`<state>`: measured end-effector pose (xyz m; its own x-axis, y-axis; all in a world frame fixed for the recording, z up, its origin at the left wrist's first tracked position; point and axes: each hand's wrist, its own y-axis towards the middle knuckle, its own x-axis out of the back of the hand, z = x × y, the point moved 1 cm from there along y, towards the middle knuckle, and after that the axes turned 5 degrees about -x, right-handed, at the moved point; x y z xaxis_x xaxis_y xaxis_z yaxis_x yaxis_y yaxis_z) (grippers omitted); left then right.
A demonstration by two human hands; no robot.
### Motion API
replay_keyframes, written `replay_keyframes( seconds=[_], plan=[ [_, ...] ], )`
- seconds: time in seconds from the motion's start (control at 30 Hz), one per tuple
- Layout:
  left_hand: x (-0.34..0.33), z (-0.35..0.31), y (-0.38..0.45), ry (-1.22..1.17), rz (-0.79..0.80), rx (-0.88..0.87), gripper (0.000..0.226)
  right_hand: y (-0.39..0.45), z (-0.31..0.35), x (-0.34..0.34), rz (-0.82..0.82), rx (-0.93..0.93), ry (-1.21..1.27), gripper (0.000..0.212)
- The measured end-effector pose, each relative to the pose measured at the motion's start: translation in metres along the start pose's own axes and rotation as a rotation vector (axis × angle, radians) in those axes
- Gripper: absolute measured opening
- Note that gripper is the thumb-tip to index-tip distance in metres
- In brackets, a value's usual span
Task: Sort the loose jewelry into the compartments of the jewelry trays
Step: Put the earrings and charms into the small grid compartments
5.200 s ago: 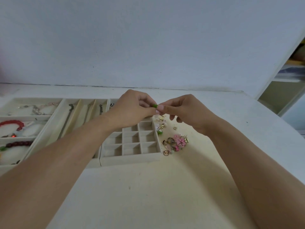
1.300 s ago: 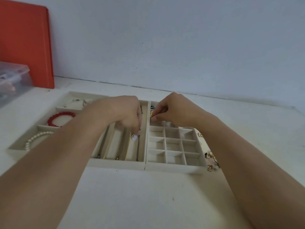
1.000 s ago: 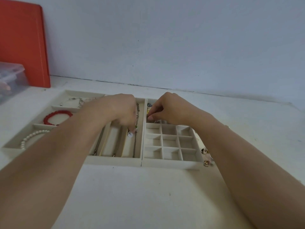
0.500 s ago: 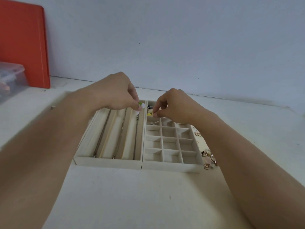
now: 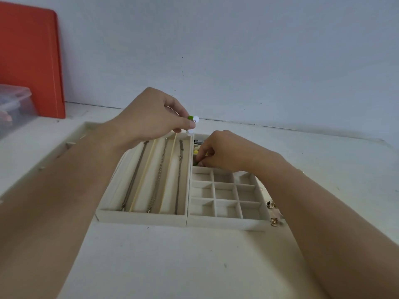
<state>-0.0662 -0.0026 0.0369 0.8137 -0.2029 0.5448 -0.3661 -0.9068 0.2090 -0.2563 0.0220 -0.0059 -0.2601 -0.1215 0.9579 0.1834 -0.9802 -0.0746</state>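
We pinch the white-and-green earring [image 5: 192,124] in our left grip [image 5: 151,117], raised clear above the grid tray [image 5: 226,223], while our right grip [image 5: 224,154] tucks its mate [image 5: 196,163] into a far compartment.

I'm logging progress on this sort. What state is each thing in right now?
left hand: raised, pinching the white-and-green earring.
white-and-green earring: held above the trays.
right hand: fingers curled down into a far cell of the grid tray; what they pinch is unclear.
grid tray: near cells empty.
necklace tray: chains lie in its slots.
gold earrings: loose on the table.
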Motion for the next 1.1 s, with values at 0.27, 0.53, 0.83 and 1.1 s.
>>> replay_keyframes(
  seconds=[0.27,0.53,0.83,1.1],
  plan=[
    [-0.005,0.004,0.004,-0.018,-0.006,-0.009,0.018,0.004,-0.002,-0.005,0.009,-0.057,0.050,0.012],
    [-0.009,0.005,0.005,-0.030,-0.014,-0.018,0.018,0.003,0.000,-0.005,0.044,-0.072,0.031,0.019],
    [-0.012,0.006,0.004,-0.051,-0.011,-0.005,0.018,0.000,-0.002,0.006,-0.016,-0.099,0.114,0.022],
    [-0.018,0.006,0.002,-0.063,0.012,0.009,0.018,-0.013,-0.004,0.035,-0.078,-0.071,0.707,0.025]
  ],
)
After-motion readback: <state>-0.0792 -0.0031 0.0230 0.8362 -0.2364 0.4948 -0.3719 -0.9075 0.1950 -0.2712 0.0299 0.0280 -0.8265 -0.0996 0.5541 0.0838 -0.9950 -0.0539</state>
